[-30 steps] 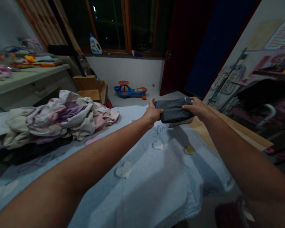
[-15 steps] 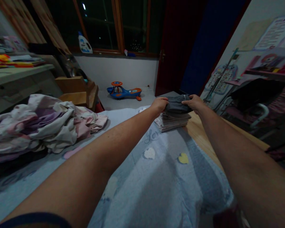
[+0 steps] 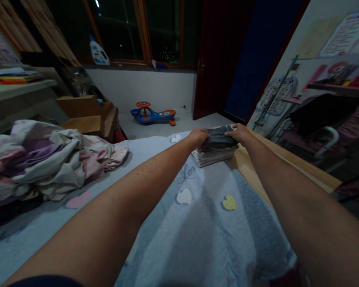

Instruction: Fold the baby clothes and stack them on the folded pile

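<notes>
A folded dark grey garment lies on top of a neat stack of folded clothes. My left hand grips the garment's left end, and my right hand holds its right end, with the waistband-like edge at the far side. The stack rests on a pale blue bedsheet with heart prints, close to the bed's wooden edge. Its lower layers look pale and striped. A heap of crumpled pink, lilac and cream clothes lies well to my left.
A wooden bed board runs along the right of the sheet. Beyond the bed are a blue ride-on toy on the floor, wooden furniture, a dark red door and a desk.
The grey garment has come down from above the stack and now rests on top of it. Both hands have lowered with it, and the view has tilted slightly.
</notes>
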